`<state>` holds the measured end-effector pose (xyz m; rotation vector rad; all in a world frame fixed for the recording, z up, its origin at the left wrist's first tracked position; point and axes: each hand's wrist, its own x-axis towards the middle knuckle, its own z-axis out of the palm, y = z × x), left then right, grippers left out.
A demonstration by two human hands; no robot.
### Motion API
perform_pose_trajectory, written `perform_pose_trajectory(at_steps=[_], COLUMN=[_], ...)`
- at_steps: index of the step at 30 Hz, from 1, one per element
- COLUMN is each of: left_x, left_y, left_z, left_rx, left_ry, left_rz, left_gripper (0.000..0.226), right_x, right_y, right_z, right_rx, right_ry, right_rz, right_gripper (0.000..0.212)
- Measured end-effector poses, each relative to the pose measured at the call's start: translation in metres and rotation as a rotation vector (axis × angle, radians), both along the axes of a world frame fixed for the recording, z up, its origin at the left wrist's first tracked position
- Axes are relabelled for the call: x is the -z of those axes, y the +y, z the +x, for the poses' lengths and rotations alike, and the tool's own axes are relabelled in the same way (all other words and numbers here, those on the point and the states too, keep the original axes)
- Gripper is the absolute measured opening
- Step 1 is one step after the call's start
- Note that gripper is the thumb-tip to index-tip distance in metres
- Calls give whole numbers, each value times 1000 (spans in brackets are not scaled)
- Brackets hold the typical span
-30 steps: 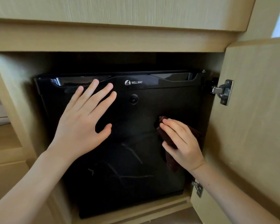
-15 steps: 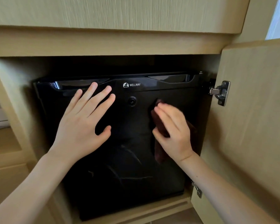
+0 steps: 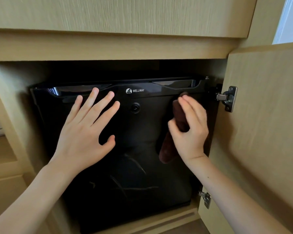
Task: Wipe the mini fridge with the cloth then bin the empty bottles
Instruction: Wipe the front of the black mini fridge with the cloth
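A glossy black mini fridge [image 3: 135,179] with a WELLWAY logo sits inside a light wooden cabinet, its door closed. My left hand [image 3: 85,132] lies flat on the upper left of the fridge door, fingers spread, holding nothing. My right hand [image 3: 190,130] presses a dark brown cloth [image 3: 180,115] against the upper right of the door; the cloth's lower end hangs below my palm. No bottles are in view.
The cabinet door [image 3: 264,132] stands open at the right, with a metal hinge [image 3: 227,98] near the top and another hinge [image 3: 205,199] lower down. A wooden panel [image 3: 118,14] runs above the opening. Shelves [image 3: 0,149] show at the left.
My right hand has moved up the right side of the fridge door with the cloth, from mid-height to near the top. My left hand has stayed flat in place.
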<state>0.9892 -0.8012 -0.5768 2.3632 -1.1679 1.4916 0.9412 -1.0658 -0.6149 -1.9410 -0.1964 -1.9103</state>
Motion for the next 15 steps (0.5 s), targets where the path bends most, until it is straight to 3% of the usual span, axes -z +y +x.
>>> perform_pose_trajectory(at_steps=[3, 5, 8, 11, 15], left_x=[1, 2, 1, 0, 2], left_y=[0, 2, 8, 12, 8], left_z=[0, 1, 3, 4, 3], left_rx=[1, -6, -11, -17, 1], left_ry=[-2, -4, -2, 5, 23], left_rz=[-12, 0, 43, 70, 36], left_gripper=[76, 75, 75, 75, 76], right_x=[41, 68, 72, 39, 10], right_y=[-6, -20, -35, -33, -8], right_z=[-4, -10, -16, -13, -2], right_rx=[-3, 2, 1, 32, 64], right_ry=[178, 262, 253, 104, 12], right_rz=[-420, -498, -317, -14, 35], right_gripper=[45, 46, 50, 46, 44])
